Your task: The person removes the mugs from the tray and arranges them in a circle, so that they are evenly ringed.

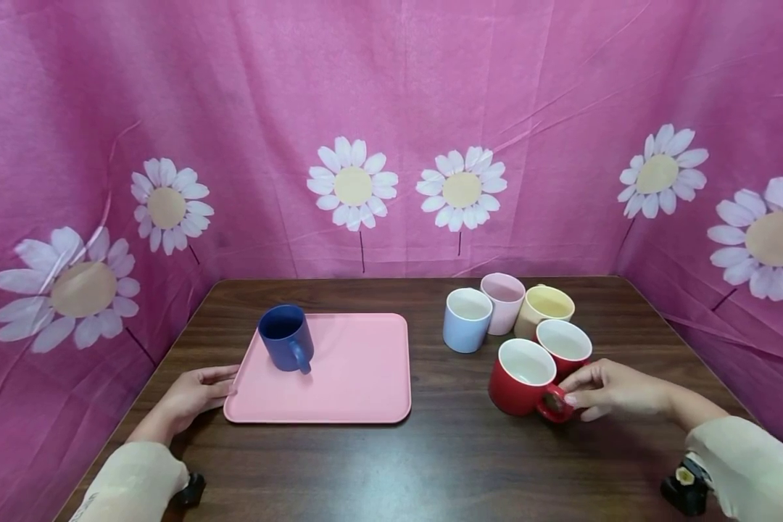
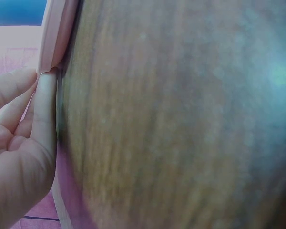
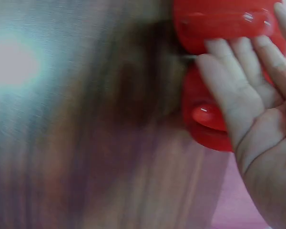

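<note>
In the head view my left hand (image 1: 196, 395) holds the left edge of a pink tray (image 1: 359, 370). In the left wrist view its thumb and fingers (image 2: 44, 109) meet at the tray rim (image 2: 52, 52). A dark blue mug (image 1: 283, 337) stands upright on the tray's left part. My right hand (image 1: 610, 388) grips the handle of the front red mug (image 1: 522, 380), white inside and upright. Close behind it stands a second red mug (image 1: 564, 341), partly hidden. In the right wrist view my fingers (image 3: 248, 62) lie against the blurred red handle.
Behind the red mugs stand a light blue mug (image 1: 467, 322), a pale pink mug (image 1: 504, 297) and a yellow mug (image 1: 543, 308), close together. A dark wooden table (image 1: 391, 464) lies under everything. Pink cloth with printed daisies (image 1: 404, 87) surrounds it on three sides.
</note>
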A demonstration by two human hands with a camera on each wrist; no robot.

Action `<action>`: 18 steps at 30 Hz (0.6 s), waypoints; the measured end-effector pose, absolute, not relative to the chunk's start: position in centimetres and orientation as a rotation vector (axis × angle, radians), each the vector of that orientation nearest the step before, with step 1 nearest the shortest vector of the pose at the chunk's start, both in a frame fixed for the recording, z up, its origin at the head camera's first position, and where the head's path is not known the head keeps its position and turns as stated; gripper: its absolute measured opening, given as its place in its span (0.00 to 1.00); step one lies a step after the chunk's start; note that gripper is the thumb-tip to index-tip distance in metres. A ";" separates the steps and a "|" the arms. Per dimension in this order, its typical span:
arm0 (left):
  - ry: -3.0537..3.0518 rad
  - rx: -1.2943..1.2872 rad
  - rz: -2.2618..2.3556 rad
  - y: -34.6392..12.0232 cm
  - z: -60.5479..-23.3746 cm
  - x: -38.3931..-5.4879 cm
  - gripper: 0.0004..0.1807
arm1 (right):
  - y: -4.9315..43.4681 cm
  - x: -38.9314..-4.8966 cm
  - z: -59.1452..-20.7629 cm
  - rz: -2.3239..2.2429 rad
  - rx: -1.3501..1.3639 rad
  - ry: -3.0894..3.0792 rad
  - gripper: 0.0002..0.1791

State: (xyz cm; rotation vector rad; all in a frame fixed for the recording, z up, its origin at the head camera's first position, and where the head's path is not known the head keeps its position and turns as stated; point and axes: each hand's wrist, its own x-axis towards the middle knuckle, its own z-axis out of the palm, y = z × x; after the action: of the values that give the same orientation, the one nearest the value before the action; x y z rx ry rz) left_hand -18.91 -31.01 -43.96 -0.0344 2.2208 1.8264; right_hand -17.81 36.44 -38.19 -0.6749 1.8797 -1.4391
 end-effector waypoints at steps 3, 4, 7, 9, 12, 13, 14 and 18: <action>2.219 -0.030 1.829 -31.0 -43.9 -18.9 0.30 | 36.7 -17.9 -37.0 -1.374 -0.634 1.897 0.17; 2.218 -0.030 1.831 -31.0 -43.9 -18.9 0.30 | 36.8 -18.0 -36.7 -1.359 -0.618 1.897 0.17; 2.220 -0.036 1.829 -31.0 -43.9 -18.9 0.29 | 37.1 -18.3 -35.6 -1.332 -0.579 1.914 0.17; 2.221 -0.039 1.826 -30.9 -43.9 -18.9 0.29 | 37.2 -18.4 -35.0 -1.325 -0.561 1.936 0.18; 2.219 -0.044 1.830 -30.9 -43.8 -18.9 0.29 | 37.2 -18.7 -34.0 -1.321 -0.551 1.971 0.19; 2.218 -0.042 1.831 -30.9 -43.9 -18.9 0.29 | 37.1 -18.8 -33.7 -1.322 -0.554 1.980 0.19; 2.218 -0.038 1.831 -30.9 -43.9 -18.9 0.29 | 37.1 -18.9 -33.4 -1.329 -0.563 1.986 0.19; 2.216 -0.028 1.838 -30.9 -43.9 -18.9 0.29 | 36.6 -19.5 -32.7 -1.390 -0.641 1.963 0.18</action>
State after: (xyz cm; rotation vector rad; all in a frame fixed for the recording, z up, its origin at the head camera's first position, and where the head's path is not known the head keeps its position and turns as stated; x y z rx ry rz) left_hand -18.93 -30.94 -43.95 -0.0282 2.2163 1.8379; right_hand -19.53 36.61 -32.73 -0.6406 1.9631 -1.3903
